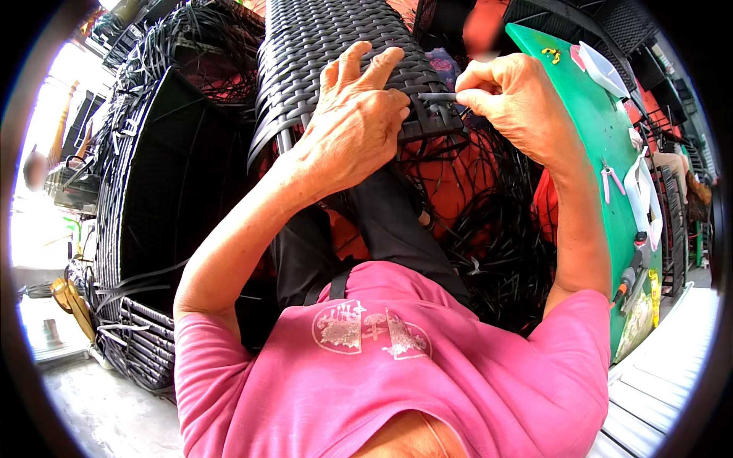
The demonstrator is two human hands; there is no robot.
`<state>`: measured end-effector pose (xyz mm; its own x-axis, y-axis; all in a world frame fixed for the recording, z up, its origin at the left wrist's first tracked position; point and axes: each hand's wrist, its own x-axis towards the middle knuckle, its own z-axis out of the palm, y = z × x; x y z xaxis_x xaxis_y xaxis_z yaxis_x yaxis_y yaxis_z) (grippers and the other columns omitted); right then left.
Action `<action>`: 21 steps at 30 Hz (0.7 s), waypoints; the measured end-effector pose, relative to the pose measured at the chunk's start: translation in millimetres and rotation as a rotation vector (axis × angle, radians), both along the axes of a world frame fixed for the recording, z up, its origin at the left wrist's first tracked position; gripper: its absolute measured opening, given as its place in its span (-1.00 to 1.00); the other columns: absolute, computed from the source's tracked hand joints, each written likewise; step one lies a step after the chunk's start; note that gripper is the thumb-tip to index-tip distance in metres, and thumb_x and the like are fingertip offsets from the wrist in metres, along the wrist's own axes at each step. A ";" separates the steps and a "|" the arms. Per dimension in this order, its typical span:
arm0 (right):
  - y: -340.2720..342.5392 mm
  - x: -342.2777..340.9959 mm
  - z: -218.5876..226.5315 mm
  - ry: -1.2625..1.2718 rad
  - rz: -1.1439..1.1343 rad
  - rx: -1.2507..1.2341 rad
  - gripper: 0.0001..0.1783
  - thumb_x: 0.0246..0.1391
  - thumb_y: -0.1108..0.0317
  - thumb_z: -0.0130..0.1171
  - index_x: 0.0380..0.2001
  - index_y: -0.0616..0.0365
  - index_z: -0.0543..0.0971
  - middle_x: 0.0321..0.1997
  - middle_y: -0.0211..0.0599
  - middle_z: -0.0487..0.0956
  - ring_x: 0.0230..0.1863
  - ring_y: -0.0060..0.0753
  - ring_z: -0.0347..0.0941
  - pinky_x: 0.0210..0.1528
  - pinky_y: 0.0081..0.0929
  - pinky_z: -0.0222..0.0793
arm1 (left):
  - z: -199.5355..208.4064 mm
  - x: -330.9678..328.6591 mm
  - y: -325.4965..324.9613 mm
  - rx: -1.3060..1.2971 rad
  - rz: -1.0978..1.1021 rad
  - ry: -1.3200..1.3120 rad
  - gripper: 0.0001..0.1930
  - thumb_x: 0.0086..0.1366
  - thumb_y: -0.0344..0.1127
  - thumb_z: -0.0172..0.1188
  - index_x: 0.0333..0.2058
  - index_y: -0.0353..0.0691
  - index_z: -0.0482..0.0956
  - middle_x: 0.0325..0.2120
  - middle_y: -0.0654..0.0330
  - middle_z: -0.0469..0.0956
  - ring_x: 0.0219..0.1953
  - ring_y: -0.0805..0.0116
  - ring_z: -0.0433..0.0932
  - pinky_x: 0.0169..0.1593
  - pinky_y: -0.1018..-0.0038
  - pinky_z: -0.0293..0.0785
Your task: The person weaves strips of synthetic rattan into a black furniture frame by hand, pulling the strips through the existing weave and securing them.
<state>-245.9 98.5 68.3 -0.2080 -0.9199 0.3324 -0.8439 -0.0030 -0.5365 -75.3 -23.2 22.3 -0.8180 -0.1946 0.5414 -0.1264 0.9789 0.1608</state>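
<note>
A black woven wicker panel (pixel 324 34) slopes away in front of me, with loose strand ends along its near edge. My left hand (pixel 355 114) lies on its near part, fingers extended and somewhat apart, with the thumb toward the right. Just right of that, my right hand (pixel 519 107) is closed in a pinch on a short dark strand (pixel 437 97) at the panel's right corner. The strand points left toward my left thumb. Whether its far end is tucked into the weave I cannot tell.
A green board (pixel 588 130) on the right bears pink-handled snippers (pixel 609 182), yellow-handled cutters (pixel 550 55), a white tray (pixel 603 69) and a power tool (pixel 631 278). Left stands a dark woven piece (pixel 164 183). Tangled black strands (pixel 496 214) cover the red floor.
</note>
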 end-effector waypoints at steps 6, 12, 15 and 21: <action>-6.7 -8.7 1.3 -0.069 0.086 0.122 -0.91 -0.09 0.48 0.16 -0.53 0.32 0.54 -0.68 -0.38 0.44 -0.57 -0.65 0.35 -0.47 -0.57 0.27 | 0.4 -3.7 -1.0 -0.101 0.013 -0.110 -0.85 0.18 -0.40 0.08 -0.38 -0.31 0.60 0.16 0.03 0.24 0.24 -0.06 0.07 0.25 0.06 -0.05; -18.5 -30.1 -25.4 -0.490 0.241 0.118 -0.94 -0.01 0.47 0.22 -0.48 0.24 0.60 -0.61 -0.55 0.49 -0.59 -0.78 0.34 -0.52 -0.76 0.28 | -6.5 -14.0 -5.7 0.119 0.004 -0.012 -0.85 0.11 -0.33 0.20 -0.38 -0.25 0.66 0.12 0.10 0.33 0.21 0.06 0.16 0.24 0.15 -0.01; -18.8 -27.6 -28.7 -0.498 0.240 0.107 -0.94 -0.03 0.47 0.23 -0.48 0.24 0.60 -0.61 -0.54 0.50 -0.56 -0.77 0.37 -0.49 -0.73 0.30 | -6.0 -17.5 -15.4 0.297 0.002 0.048 -0.90 0.02 -0.38 0.28 -0.44 -0.24 0.66 0.06 0.18 0.41 0.17 0.15 0.22 0.21 0.28 0.09; -16.8 1.4 -25.4 -0.071 0.156 -0.360 -0.80 0.02 0.39 0.23 -0.32 0.32 0.60 -0.31 -0.38 0.59 -0.30 -0.55 0.48 -0.23 -0.61 0.40 | 27.4 -1.9 -23.3 0.947 -0.151 0.257 -0.91 0.05 -0.41 0.29 -0.49 -0.32 0.63 -0.06 0.15 0.47 -0.19 0.50 0.43 -0.08 0.53 0.27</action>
